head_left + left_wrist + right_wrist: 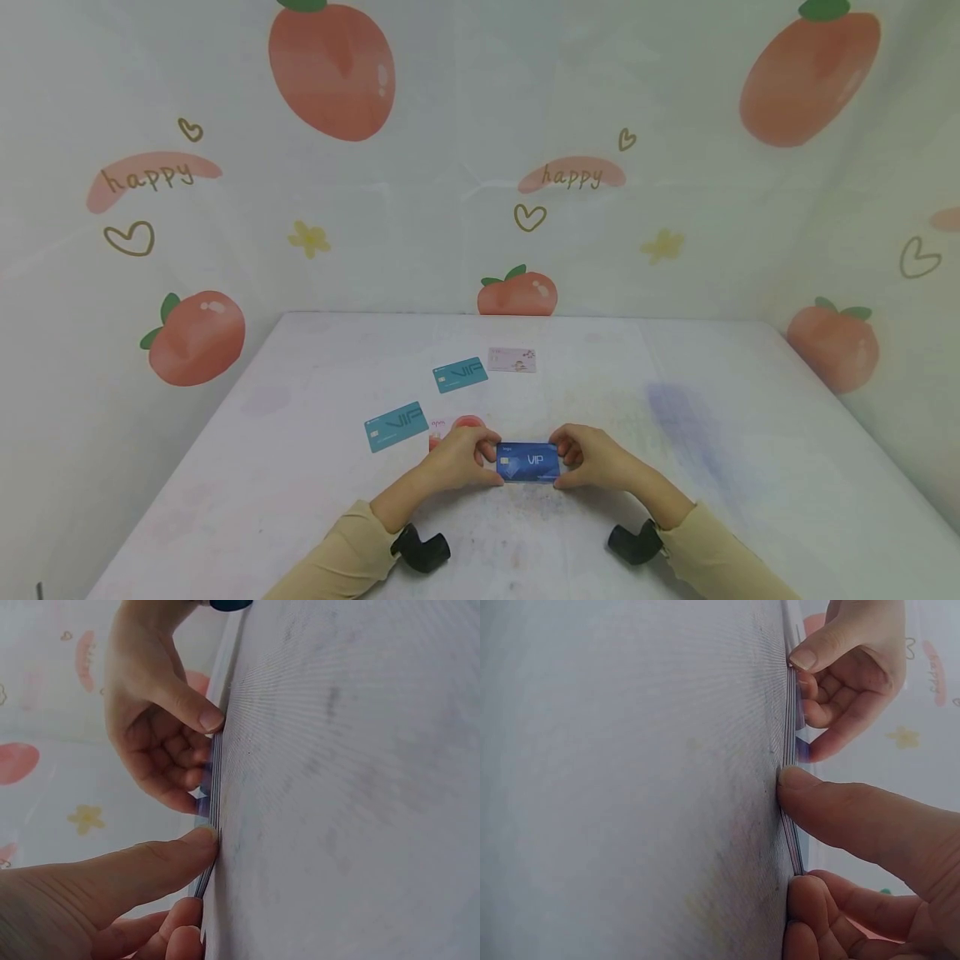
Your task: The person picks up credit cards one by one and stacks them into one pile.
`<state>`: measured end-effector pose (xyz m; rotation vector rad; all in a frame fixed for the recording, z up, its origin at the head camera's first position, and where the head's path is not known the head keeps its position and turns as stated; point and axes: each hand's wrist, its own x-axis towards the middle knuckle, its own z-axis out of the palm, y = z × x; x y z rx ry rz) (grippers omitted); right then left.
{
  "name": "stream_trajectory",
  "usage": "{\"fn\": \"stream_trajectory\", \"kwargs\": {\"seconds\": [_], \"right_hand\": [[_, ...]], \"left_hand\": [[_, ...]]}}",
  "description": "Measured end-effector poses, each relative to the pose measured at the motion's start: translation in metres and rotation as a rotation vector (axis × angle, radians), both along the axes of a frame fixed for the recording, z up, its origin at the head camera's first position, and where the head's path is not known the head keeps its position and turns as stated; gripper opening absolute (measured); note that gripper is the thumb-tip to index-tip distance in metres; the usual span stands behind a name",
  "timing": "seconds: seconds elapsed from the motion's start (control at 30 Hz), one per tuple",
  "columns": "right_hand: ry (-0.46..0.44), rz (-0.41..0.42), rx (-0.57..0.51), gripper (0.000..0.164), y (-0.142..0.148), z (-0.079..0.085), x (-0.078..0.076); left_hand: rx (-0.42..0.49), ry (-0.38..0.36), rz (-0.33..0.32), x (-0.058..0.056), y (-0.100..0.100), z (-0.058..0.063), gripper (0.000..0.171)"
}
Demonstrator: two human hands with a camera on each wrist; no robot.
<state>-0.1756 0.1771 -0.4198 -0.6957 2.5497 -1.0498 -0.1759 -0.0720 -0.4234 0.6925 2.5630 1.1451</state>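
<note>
A blue VIP card (pixel 528 462) lies face up between my two hands, on top of a thin stack of cards. Edge-on in the left wrist view, that stack (pixel 216 776) shows several layers close over the table. My left hand (pixel 457 458) pinches its left end between thumb and fingers. At the opposite end my right hand (pixel 598 460) grips it the same way, thumb on the near edge. Partly behind my left hand is a pink card (pixel 440 427) with a red fruit print, its lower part hidden.
Two teal VIP cards lie to the left, the nearer one (pixel 396 426) tilted and the farther one (pixel 460 375) beyond it. A pale pink card (pixel 512 360) sits beside the farther one. The white table (pixel 750 467) meets a fruit-printed curtain (pixel 420 208) at the back and sides.
</note>
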Motion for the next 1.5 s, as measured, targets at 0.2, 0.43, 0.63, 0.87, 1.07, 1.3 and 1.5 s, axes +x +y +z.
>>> {"fn": "stream_trajectory", "kwargs": {"seconds": [0.2, 0.43, 0.63, 0.87, 1.07, 1.3, 1.5], "right_hand": [[-0.002, -0.004, 0.001, 0.052, -0.0004, 0.0003, -0.0003], [-0.002, -0.011, 0.014, 0.052, -0.0017, 0.0008, 0.0001], [0.001, -0.013, 0.019, 0.052, -0.0022, 0.0004, 0.0], [0.004, -0.008, 0.017, 0.051, -0.0016, -0.0004, -0.0003], [0.009, 0.0, 0.011, 0.051, -0.0013, 0.0008, 0.0004], [0.003, 0.008, -0.002, 0.051, -0.0007, 0.003, 0.0009], [-0.022, 0.01, -0.01, 0.052, 0.0009, 0.0047, 0.0004]], "left_hand": [[-0.006, 0.009, 0.0, -0.0003, 0.0011, 0.0014, 0.052], [-0.006, 0.012, 0.004, 0.0006, 0.0012, 0.0018, 0.051], [-0.011, 0.007, 0.006, 0.0017, 0.0013, 0.0024, 0.051], [-0.015, 0.007, 0.008, 0.0016, 0.0013, 0.0021, 0.051], [-0.014, 0.008, 0.003, 0.0014, 0.0013, 0.0031, 0.052], [-0.009, 0.003, -0.011, 0.0012, 0.0007, 0.0032, 0.055], [-0.014, -0.017, -0.001, 0.0015, -0.0007, 0.0051, 0.058]]}}
